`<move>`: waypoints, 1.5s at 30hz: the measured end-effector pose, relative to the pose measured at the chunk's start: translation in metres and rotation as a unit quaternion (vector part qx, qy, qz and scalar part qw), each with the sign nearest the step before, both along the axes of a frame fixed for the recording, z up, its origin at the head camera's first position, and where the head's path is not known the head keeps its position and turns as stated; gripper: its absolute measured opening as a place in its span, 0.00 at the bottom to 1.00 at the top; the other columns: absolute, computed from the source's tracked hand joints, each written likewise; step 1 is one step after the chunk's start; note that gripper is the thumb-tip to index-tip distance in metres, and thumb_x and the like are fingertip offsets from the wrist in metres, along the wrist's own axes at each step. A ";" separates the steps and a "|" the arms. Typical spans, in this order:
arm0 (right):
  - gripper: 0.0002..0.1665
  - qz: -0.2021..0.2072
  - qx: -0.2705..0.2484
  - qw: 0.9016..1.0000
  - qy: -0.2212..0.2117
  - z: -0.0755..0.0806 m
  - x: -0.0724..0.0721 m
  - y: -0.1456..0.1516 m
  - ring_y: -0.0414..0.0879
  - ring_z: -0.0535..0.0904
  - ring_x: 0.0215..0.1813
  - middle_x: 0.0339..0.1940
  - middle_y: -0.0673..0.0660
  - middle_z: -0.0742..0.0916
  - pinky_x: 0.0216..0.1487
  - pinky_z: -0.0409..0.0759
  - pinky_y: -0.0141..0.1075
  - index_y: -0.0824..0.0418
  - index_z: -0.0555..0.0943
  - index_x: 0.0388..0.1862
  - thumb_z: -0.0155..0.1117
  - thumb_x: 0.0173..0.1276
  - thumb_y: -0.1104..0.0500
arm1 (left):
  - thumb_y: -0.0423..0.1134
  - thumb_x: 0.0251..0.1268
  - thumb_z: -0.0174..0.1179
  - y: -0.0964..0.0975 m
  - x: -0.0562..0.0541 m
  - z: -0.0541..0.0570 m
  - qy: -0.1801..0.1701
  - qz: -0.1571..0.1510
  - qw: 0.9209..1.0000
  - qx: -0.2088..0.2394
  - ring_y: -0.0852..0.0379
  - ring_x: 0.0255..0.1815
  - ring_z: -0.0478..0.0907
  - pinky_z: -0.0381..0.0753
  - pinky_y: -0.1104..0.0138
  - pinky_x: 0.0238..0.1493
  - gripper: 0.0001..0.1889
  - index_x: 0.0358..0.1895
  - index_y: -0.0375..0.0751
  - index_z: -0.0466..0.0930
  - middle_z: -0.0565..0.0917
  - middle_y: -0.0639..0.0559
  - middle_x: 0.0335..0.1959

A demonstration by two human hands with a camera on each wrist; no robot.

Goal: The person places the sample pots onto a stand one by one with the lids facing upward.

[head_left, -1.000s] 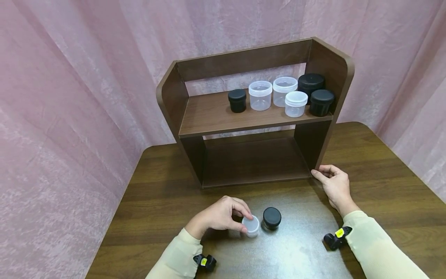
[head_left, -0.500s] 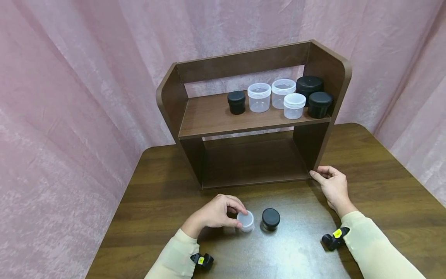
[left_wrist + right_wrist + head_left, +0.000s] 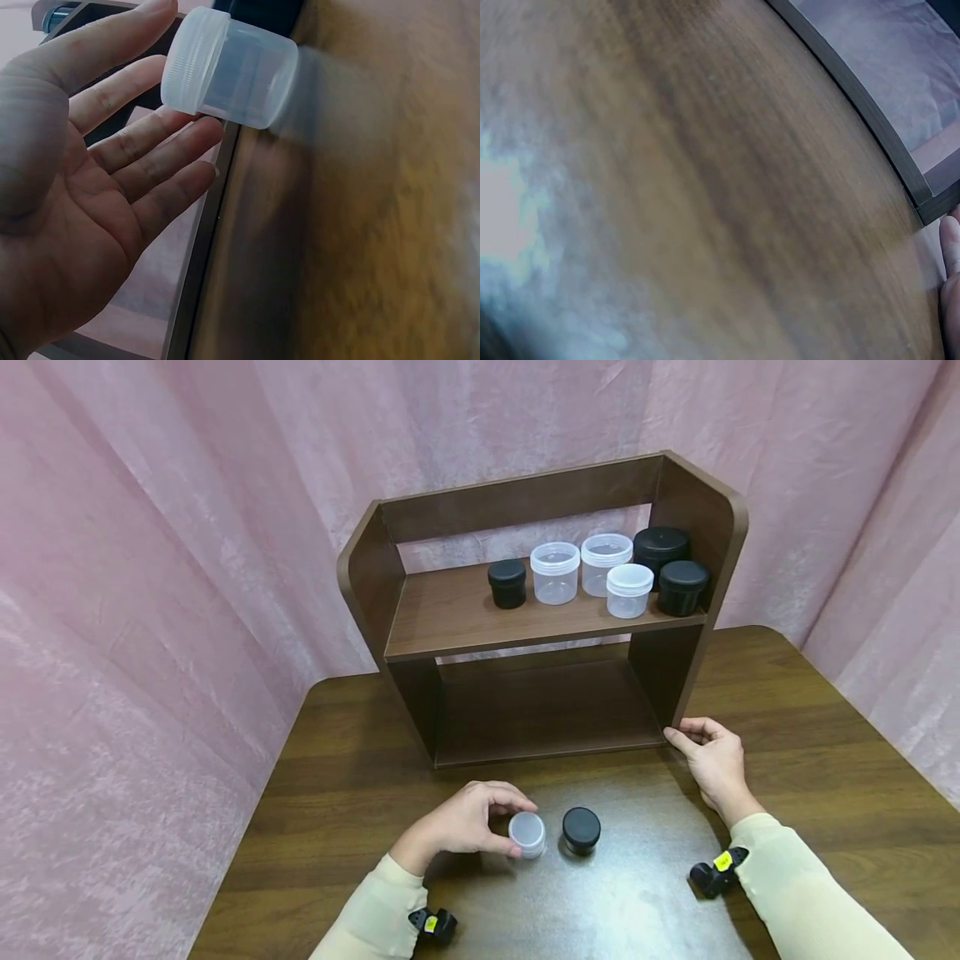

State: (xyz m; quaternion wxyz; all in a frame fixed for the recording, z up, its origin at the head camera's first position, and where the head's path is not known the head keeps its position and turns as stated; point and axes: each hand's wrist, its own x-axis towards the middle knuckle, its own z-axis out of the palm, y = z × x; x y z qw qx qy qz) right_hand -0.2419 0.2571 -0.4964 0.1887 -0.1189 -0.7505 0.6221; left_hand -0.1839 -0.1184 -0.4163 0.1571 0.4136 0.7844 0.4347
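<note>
A small clear jar [image 3: 528,839] with a frosted screw lid stands upright on the table. My left hand [image 3: 468,818] is around its left side, thumb tip at the near edge of the lid and fingertips just beyond the far edge. In the left wrist view the fingers are spread loosely beside the jar's lid [image 3: 187,64]. Just right of it stands a small jar with a black lid [image 3: 581,827]. My right hand [image 3: 716,768] holds the lower right front corner of the brown two-tier shelf [image 3: 555,753], thumb in front and fingers along the outer side.
On the upper tier stand a small black jar [image 3: 507,585], two larger clear jars [image 3: 555,575] without visible caps, a white-lidded clear jar [image 3: 628,593] and two black jars [image 3: 681,589] at the right. Pink curtain [image 3: 187,610] hangs behind the wooden table [image 3: 337,827].
My left hand has shifted the clear jar slightly left, widening its gap from the black-lidded jar, and its fingertips have moved off the lid. The right hand stays at the shelf corner.
</note>
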 end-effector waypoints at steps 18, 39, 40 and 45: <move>0.15 0.012 -0.005 1.000 0.004 0.003 0.002 -0.001 0.33 0.76 0.34 0.29 0.41 0.82 0.31 0.73 0.21 0.67 0.81 0.38 0.74 0.57 0.60 | 0.29 0.44 0.76 -0.005 -0.013 -0.041 -0.003 -0.003 1.000 -0.011 0.56 0.52 0.78 0.78 0.60 0.55 0.30 0.56 0.40 0.78 0.82 0.51 0.52; 0.13 0.019 0.000 1.000 0.005 0.000 -0.002 0.002 0.35 0.75 0.36 0.31 0.42 0.80 0.32 0.74 0.21 0.64 0.80 0.38 0.73 0.59 0.60 | 0.37 0.51 0.74 -0.010 -0.018 -0.028 -0.028 0.056 0.998 0.007 0.61 0.47 0.80 0.80 0.56 0.51 0.28 0.57 0.41 0.78 0.83 0.56 0.48; 0.13 0.020 0.001 1.000 0.005 0.000 -0.002 0.002 0.35 0.75 0.36 0.31 0.42 0.80 0.32 0.74 0.21 0.63 0.80 0.38 0.73 0.59 0.60 | 0.38 0.51 0.74 -0.010 -0.019 -0.026 -0.022 0.059 0.998 0.012 0.60 0.47 0.80 0.80 0.56 0.51 0.28 0.58 0.41 0.78 0.83 0.55 0.49; 0.13 0.026 0.003 1.000 0.001 0.000 -0.001 0.004 0.35 0.75 0.36 0.31 0.42 0.80 0.32 0.74 0.20 0.63 0.80 0.39 0.73 0.59 0.59 | 0.34 0.55 0.71 -0.008 -0.020 -0.012 -0.021 0.077 0.995 0.052 0.55 0.48 0.80 0.78 0.48 0.49 0.27 0.60 0.38 0.77 0.82 0.51 0.51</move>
